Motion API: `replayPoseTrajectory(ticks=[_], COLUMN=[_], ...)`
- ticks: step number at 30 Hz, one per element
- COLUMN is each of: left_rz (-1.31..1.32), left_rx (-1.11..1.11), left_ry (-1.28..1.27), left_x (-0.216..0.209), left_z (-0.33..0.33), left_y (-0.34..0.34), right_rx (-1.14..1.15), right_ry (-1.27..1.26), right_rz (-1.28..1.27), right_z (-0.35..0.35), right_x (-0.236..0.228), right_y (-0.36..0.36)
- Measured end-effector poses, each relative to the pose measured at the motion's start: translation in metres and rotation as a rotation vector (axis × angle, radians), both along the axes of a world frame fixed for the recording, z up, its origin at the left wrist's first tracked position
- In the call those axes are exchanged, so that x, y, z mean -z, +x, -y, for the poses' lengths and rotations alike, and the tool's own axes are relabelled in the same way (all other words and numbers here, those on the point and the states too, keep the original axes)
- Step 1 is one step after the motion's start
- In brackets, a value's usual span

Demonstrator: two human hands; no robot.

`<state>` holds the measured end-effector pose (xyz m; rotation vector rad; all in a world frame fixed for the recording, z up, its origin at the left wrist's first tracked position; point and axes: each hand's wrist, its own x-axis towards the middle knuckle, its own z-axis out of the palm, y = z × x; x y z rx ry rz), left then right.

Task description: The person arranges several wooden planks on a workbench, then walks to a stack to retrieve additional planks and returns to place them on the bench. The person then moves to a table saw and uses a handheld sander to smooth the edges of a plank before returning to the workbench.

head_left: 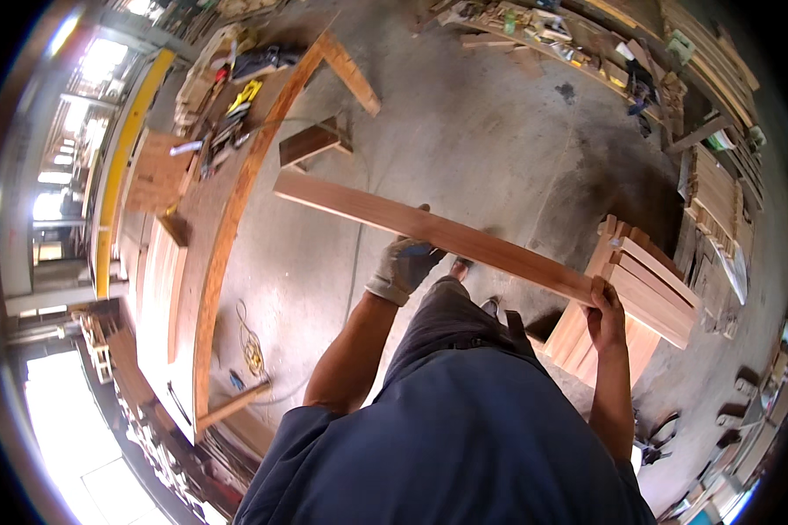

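Note:
A long, reddish-brown wooden board (490, 247) lies crosswise in front of my body, its far end reaching up to the left. My left hand (406, 262), in a grey work glove with dark fingers, grips the board near its middle from below. At the board's right end my bare right hand (605, 312) is closed around the edge, with the thumb on the near side. Just beyond my right hand stands a stack of similar boards (652, 289), partly hidden by the held board and my arm.
On the left runs a long workbench (223, 254) with tools (228, 131) and stacked boards (159, 293) on it. A small wooden stool-like piece (311, 144) stands on the concrete floor (464, 131). A coiled cord (250, 343) lies by the bench. Cluttered shelving (578, 61) lines the far right.

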<state>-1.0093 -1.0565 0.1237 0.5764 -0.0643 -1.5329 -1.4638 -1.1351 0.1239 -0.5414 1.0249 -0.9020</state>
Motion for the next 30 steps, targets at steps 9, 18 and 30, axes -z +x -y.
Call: replayPoseTrajectory(ticks=[9, 18, 30], left_rz=[0.038, -0.110, 0.140], left_rx=[-0.313, -0.613, -0.871], left_ry=[0.069, -0.210, 0.026], left_x=[-0.008, -0.014, 0.018], left_z=[-0.190, -0.335, -0.569], left_y=[0.022, 0.097, 0.249], right_rx=[-0.338, -0.642, -1.019], right_ry=[-0.131, -0.337, -0.301], right_rz=[0.131, 0.065, 0.103], right_z=[-0.028, -0.095, -0.233], right_x=[-0.040, -0.066, -0.071], right_y=[0.083, 0.256, 0.527])
